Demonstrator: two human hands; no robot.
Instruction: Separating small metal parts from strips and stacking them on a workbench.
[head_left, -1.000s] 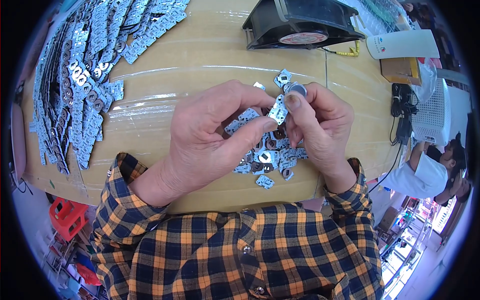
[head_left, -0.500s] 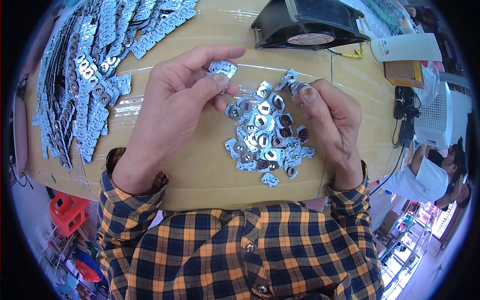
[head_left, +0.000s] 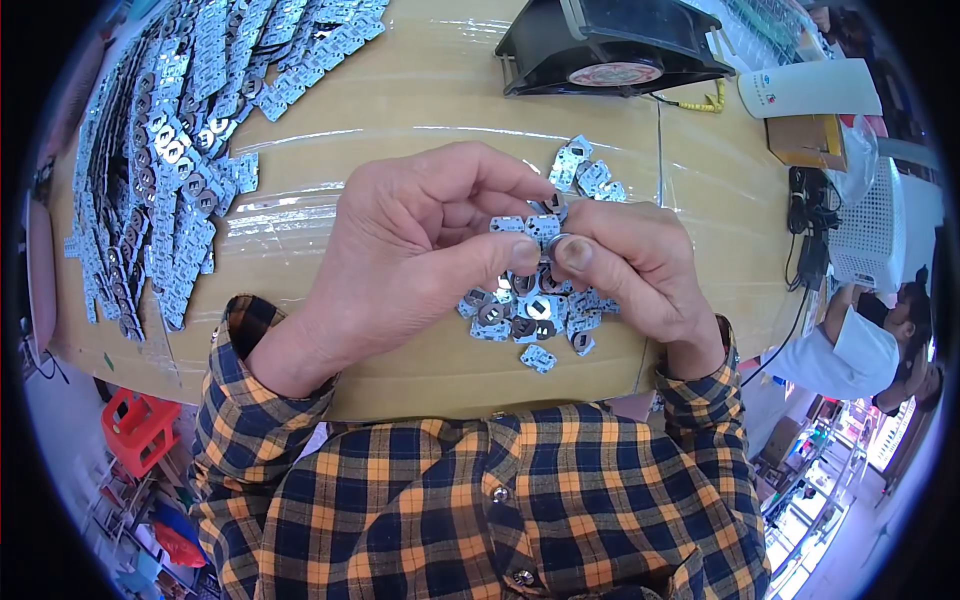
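Note:
Above the loose pile my two hands meet. My left hand (head_left: 420, 235) is closed, pinching small white circuit boards (head_left: 508, 225) between thumb and fingers. Beside it, my right hand (head_left: 645, 265) grips a small board at the right edge of these; a round silver rim, like a coin cell's, shows by its thumb. Most of the right fingers' grip is hidden. Below and behind the hands lies a pile of small circuit boards (head_left: 490, 315), many with round dark or silver parts; my hands cover its upper part. A single board (head_left: 538, 358) lies nearest me.
Strips of joined circuit boards (head_left: 185, 180) heap at the far left. A black fan (head_left: 610, 50) stands at the back. On the right are a white cup (head_left: 815, 90), a cardboard box (head_left: 800, 142), a white perforated basket (head_left: 865, 235) and black cables (head_left: 808, 215). Another person (head_left: 850, 345) is beyond.
My left hand has moved right with its boards, and my right hand has come in left and slightly down to meet it. Several boards at the pile's far side now lie separately.

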